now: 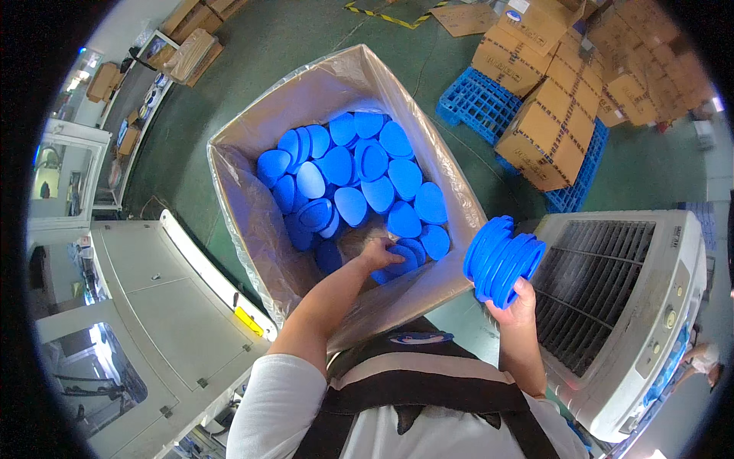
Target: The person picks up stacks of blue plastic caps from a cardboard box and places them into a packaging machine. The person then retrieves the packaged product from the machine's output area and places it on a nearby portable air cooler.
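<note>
A large cardboard box (451, 164) lined with clear plastic stands open in front of me. Loose blue oval plastic lids (351, 205) lie in it, some flat and some overlapping. My left hand (377, 254) reaches down inside near the front wall, its fingers closed at the edge of a blue lid (401, 262); part of its fingers is hidden. Outside the box's right corner, my right hand (515, 304) grips a stack of blue lids (503, 260) from below, with the lids lying against one another.
Close on my right stands a white air cooler (612, 298) with a dark grille. A white machine cabinet (176, 306) is at the left. Behind, taped cartons (550, 130) sit on a blue pallet (478, 99) on the green floor (306, 46).
</note>
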### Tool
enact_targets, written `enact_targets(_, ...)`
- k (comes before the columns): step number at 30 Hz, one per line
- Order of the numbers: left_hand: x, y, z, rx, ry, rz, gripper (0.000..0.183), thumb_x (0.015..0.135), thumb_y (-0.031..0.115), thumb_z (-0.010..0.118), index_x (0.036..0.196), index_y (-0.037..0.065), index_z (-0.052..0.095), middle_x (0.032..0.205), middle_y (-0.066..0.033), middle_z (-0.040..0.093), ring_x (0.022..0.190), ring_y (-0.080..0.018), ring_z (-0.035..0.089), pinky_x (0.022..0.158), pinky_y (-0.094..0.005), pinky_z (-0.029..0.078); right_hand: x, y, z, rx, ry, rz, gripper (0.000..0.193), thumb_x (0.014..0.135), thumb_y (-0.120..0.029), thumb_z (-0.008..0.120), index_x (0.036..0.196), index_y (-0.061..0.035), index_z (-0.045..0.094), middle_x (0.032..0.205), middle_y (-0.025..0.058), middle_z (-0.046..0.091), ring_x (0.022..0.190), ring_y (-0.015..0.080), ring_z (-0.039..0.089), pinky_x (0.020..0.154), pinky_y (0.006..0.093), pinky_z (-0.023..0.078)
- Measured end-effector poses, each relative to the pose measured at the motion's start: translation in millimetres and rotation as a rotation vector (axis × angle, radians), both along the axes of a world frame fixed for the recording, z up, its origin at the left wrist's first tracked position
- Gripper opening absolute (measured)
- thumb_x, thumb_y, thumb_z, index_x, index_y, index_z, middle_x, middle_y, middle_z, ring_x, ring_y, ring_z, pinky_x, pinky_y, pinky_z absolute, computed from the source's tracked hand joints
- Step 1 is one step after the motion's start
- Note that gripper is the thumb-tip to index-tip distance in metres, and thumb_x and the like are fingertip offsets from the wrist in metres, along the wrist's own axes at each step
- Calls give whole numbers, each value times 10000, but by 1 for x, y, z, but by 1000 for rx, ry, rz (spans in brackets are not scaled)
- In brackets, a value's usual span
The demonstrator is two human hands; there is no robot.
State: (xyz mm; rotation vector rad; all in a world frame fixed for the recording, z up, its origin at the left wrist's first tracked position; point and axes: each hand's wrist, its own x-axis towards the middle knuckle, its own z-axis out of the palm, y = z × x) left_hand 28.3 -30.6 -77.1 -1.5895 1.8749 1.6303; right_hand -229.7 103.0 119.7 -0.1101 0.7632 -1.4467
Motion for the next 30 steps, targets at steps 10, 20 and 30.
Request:
enact_targets(10,3,16,20,206,-147,-374,850,597,323,767,1331,89,409,1314,-193,446,1205,-329,433,996,-427,361,-3,-17,-1,-9,-13,49,764,667,-257,730,1289,-49,338,1192,116,501,1114,280,483,954,463,378)
enact_targets(20,27,-43,112,-219,-100,-374,695,586,217,774,1218,68,526,1151,-157,585,1026,-295,574,870,-392,458,40,-76,38,-44,-238,168,698,713,-180,680,1328,-103,360,1325,112,431,1239,320,373,1022,550,279)
enact_targets(30,171,203,285,-399,1248,1061,699,713,98,739,1315,68,385,1225,-92,520,1131,-205,486,970,-380,398,181,-67,72,-339,-43,715,640,768,-290,630,1318,-71,385,1341,114,421,1229,324,391,1032,532,292)
